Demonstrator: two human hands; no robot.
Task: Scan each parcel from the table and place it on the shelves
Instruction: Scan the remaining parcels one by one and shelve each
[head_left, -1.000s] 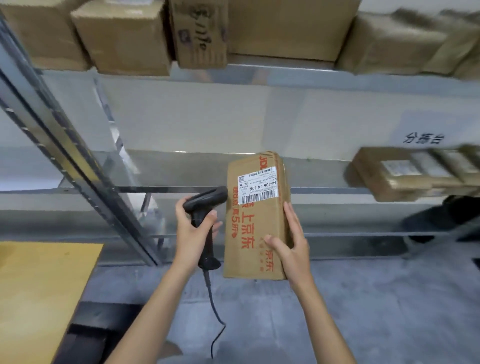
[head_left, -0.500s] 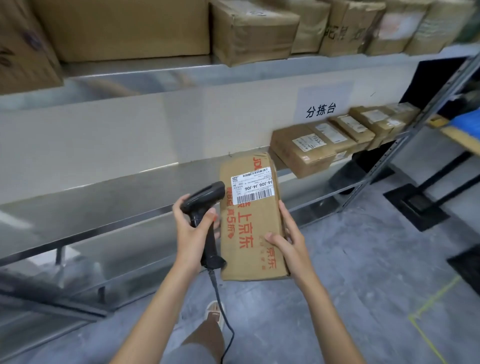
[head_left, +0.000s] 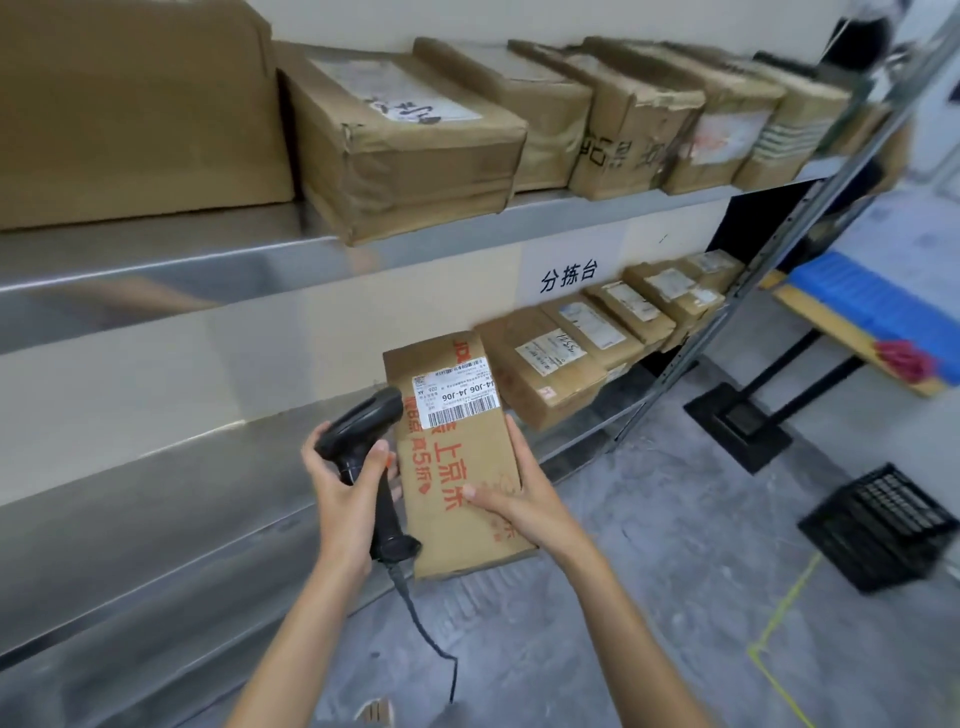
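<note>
We hold one box in our right hand, long side pointing to 12 o'clock. Our left hand grips one scanner.

- At the right edge of the frame you have a wooden table on a black metal stand.
- A blue sheet lies on that table, with a small red bundle at its near end.
- In the lower right, a black slatted plastic crate sits on the grey concrete floor.
- A thin yellow-green line marks the floor just in front of the crate.
- On the pale wall at centre right, a white sign carries three black Chinese characters.
</note>
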